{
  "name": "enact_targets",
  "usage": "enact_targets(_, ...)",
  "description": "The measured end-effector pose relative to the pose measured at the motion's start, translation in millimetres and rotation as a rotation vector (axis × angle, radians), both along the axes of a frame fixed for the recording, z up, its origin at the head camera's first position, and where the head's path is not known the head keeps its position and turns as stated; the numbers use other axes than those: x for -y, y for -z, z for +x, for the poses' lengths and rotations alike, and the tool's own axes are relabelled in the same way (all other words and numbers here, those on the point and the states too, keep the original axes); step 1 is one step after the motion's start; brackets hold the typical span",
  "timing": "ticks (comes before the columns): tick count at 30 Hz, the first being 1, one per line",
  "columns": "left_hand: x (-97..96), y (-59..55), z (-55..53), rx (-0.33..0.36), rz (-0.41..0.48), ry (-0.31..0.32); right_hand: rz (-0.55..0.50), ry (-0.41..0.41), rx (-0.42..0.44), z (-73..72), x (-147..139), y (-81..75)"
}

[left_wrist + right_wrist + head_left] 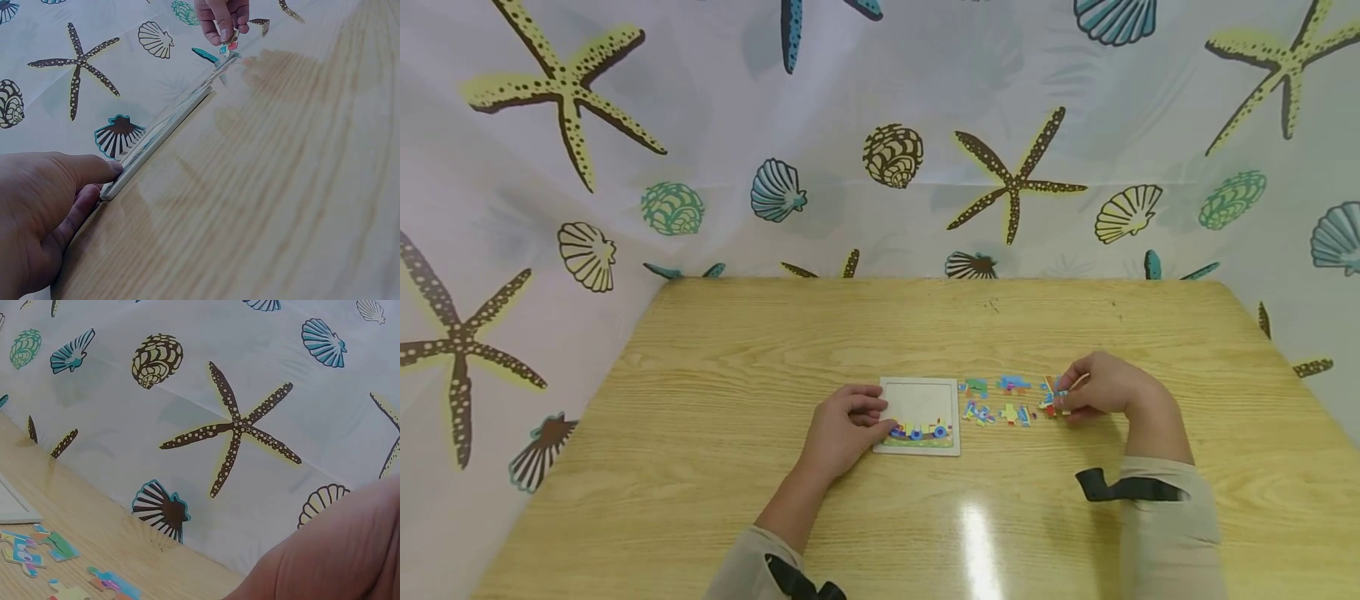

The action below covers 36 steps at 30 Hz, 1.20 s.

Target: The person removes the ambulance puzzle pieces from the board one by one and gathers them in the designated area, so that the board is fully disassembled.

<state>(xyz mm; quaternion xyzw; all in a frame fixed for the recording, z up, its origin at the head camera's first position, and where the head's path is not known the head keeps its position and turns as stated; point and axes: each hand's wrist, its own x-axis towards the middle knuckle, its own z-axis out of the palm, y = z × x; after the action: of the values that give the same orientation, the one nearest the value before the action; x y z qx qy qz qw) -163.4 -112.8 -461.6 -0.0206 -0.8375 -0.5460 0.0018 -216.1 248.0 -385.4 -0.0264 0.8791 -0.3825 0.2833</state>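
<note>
A square puzzle board with a white frame lies on the table, its lower strip filled with a colourful train picture. My left hand holds the board's left side, thumb over the frame near the lower left corner and fingers along the edge. To the right, my right hand pinches a jigsaw piece with red and teal on it, just over the right end of the loose pieces. Only part of the right hand shows in the right wrist view, and the piece is out of sight there.
Between board and right hand lie several loose jigsaw pieces, among them a green one, a blue one and a yellow one. Behind the wooden table hangs a white curtain printed with starfish and shells.
</note>
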Motion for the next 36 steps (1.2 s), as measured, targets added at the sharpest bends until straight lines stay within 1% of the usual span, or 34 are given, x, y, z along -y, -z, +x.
enact_targets(4, -0.5, -0.5, 0.7, 0.0, 0.0, -0.003, 0.038, 0.036, 0.054, 2.7, 0, 1.2)
enact_targets(7, -0.7, -1.2, 1.0, 0.0, -0.003, -0.004, 0.061, 0.062, 0.066, 3.8, 1, 0.2)
enact_targets(14, -0.1, -1.2, 1.2, -0.007, 0.0, -0.002, 0.141, 0.085, 0.042, 2.9, 5, -1.3)
enact_targets(18, 0.4, -0.5, 1.0, -0.011, 0.005, 0.003, 0.152, 0.064, 0.016, 3.6, 5, -2.9)
enact_targets(22, 0.4, 0.3, 0.6, -0.018, 0.006, 0.003, 0.116, 0.042, -0.038, 2.8, 10, -7.1)
enact_targets(26, 0.2, 2.0, -0.2, -0.045, -0.02, 0.002, 0.05, -0.004, -0.096, -0.2, 21, -9.2)
enact_targets(31, -0.2, 2.6, -0.3, -0.052, -0.047, -0.004, -0.048, -0.032, -0.113, -0.6, 39, -9.8)
enact_targets(36, -0.7, 2.5, 0.3, -0.048, -0.059, -0.009, -0.11, -0.047, -0.118, -0.2, 57, -8.6)
